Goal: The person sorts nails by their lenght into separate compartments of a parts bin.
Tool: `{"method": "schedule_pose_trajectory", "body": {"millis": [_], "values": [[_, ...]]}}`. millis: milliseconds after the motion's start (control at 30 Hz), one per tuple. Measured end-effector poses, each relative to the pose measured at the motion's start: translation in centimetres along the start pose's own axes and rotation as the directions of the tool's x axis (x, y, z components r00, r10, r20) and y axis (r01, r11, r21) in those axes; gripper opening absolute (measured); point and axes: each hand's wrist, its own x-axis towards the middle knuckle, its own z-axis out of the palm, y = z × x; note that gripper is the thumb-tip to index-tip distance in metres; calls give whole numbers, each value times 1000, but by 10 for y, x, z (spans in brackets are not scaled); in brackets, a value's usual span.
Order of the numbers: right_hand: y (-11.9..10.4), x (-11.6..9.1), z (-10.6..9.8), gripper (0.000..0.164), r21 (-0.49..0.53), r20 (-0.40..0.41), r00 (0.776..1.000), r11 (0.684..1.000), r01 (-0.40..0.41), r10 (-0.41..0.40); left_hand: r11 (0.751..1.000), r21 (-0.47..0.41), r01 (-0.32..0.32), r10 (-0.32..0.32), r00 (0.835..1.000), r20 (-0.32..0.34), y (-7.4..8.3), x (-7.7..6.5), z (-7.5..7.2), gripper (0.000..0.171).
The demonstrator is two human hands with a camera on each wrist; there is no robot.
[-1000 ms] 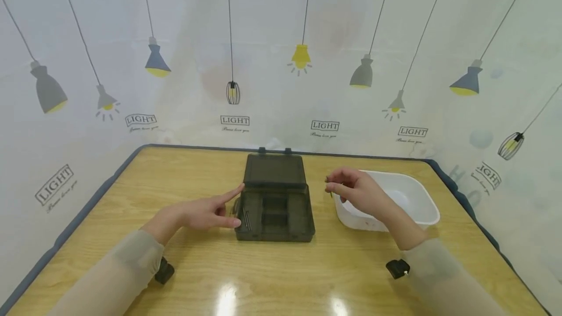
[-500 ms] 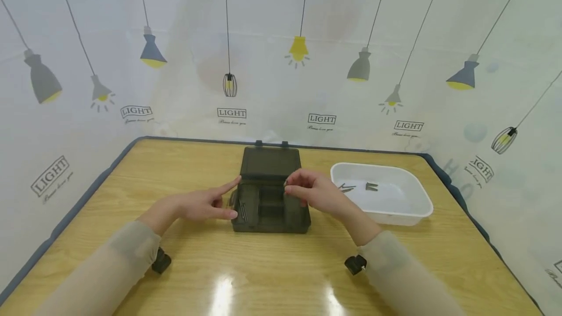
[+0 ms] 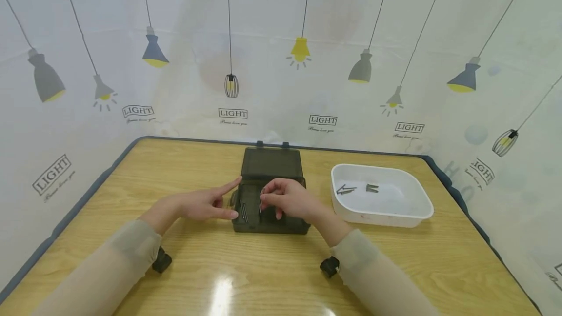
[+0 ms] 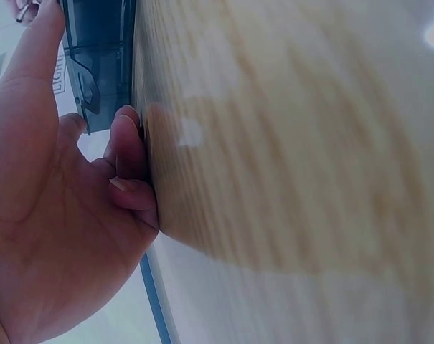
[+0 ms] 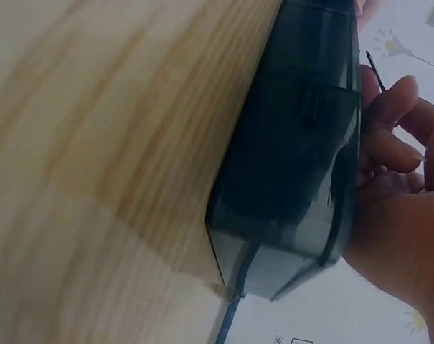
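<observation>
Clock dial centred on the dark box (image 3: 270, 227). At 9 o'clock the left hand (image 3: 199, 206) held nothing; its thumb and forefinger were spread straight against the box's side, apparently steadying it. In the left compartment at least two thin rods (image 3: 244, 212) lay side by side, so some looked placed. Over the box's middle, the right hand (image 3: 290, 200) pinched a single rod (image 5: 375, 68), not yet laid down. At 3 o'clock the white tray (image 3: 377, 218) held more: a crossed cluster (image 3: 345, 190) towards its 9, a short pair (image 3: 371, 188) nearer centre; exact count unclear. I judged the work partway, these remaining. Materials: box smoky, translucent plastic, rectangular, lid (image 3: 272, 162) laid back at 12; rods slim, metallic-looking; tray glossy, round-cornered; table (image 3: 197, 252) grained, wood-look, shiny.
</observation>
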Motion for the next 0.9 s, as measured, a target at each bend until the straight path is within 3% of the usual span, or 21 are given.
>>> {"method": "schedule_pose_trajectory", "body": {"millis": [667,900], "values": [[3,6,6,18,29,-8,999,999,-42,42,1000,-3,8,-8,1000,0,3,-2,0,107],[4,-8,-6,20,-19,-20,1000,1000,19,-20,1000,-11,-1,1,1000,3,3,-3,0,106]]}}
